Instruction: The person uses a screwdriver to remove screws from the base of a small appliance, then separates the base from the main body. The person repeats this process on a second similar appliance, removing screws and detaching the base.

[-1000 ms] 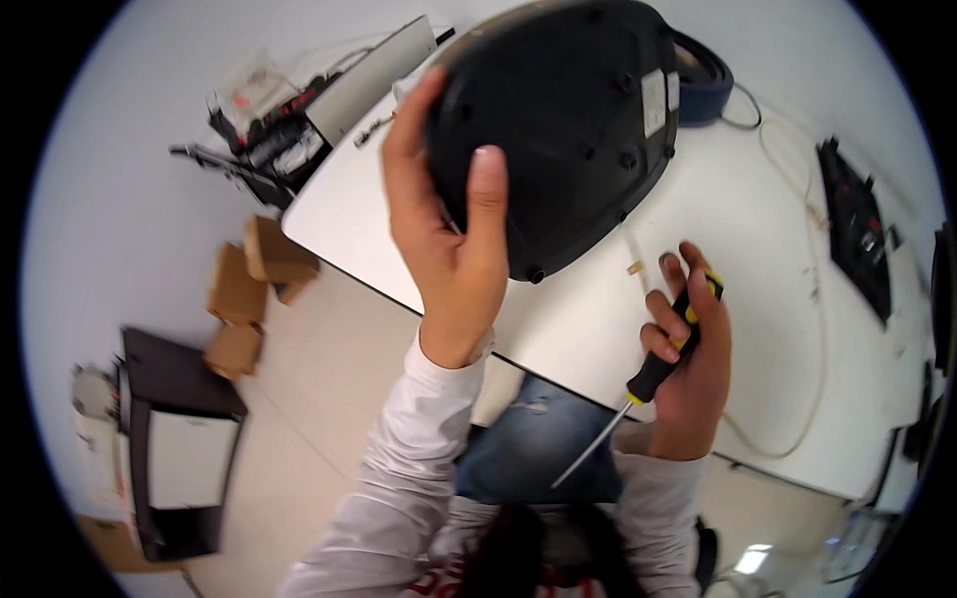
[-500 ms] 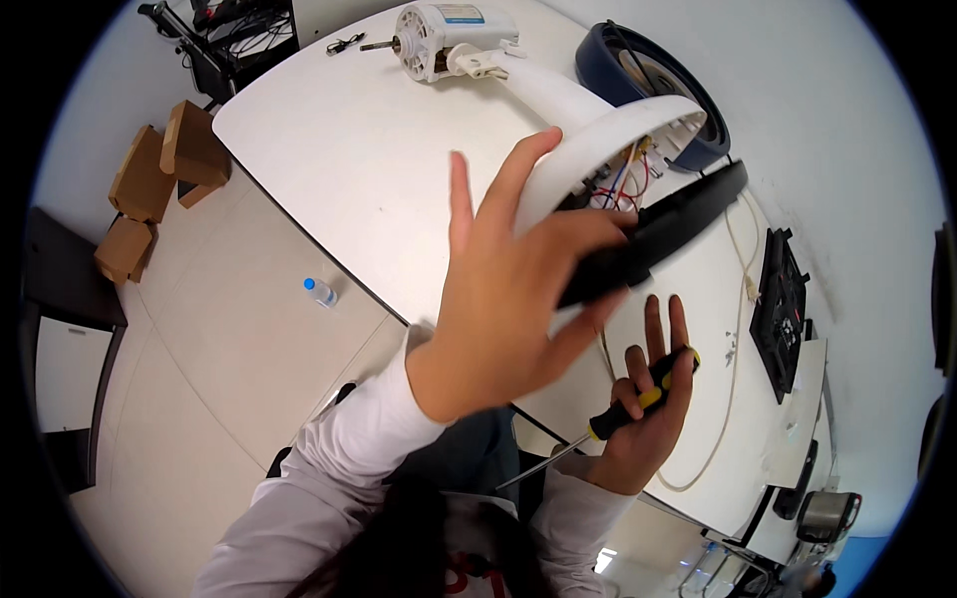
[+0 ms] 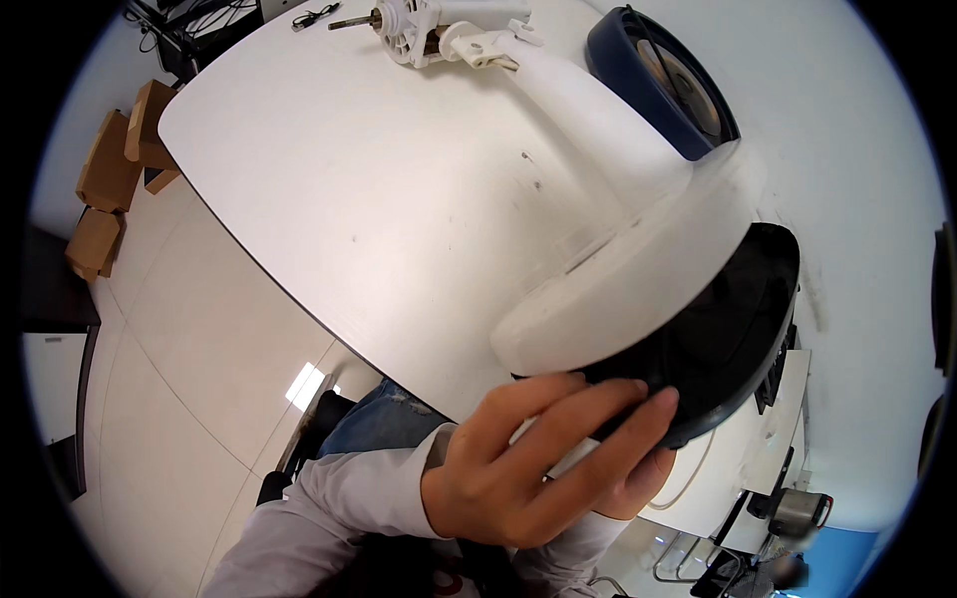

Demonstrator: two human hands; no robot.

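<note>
The white base of what looks like a fan [image 3: 638, 284] is tilted over the table, blurred by motion. Its white neck [image 3: 588, 105] runs back to a white motor [image 3: 414, 35] with a bare metal shaft. Against the open underside sits a black bottom cover [image 3: 738, 319], apart from the base on its right side. My left hand [image 3: 538, 458] is closed on the cover's near edge, fingers stretched across it. Behind it, my right hand [image 3: 643, 488] shows only in part near the same edge; its fingers are hidden. The screwdriver cannot be seen now.
A dark blue round housing [image 3: 608, 50] stands at the table's back right, by the wall. A short black cable [image 3: 315, 17] lies at the far left of the white table [image 3: 329, 189]. Cardboard boxes [image 3: 108, 174] sit on the floor at left. A pale cord [image 3: 688, 478] lies near right.
The white base has tipped toward me and its wired inside is now hidden. The black cover has swung lower right. My left hand has moved down; the right hand's screwdriver has gone from sight.
</note>
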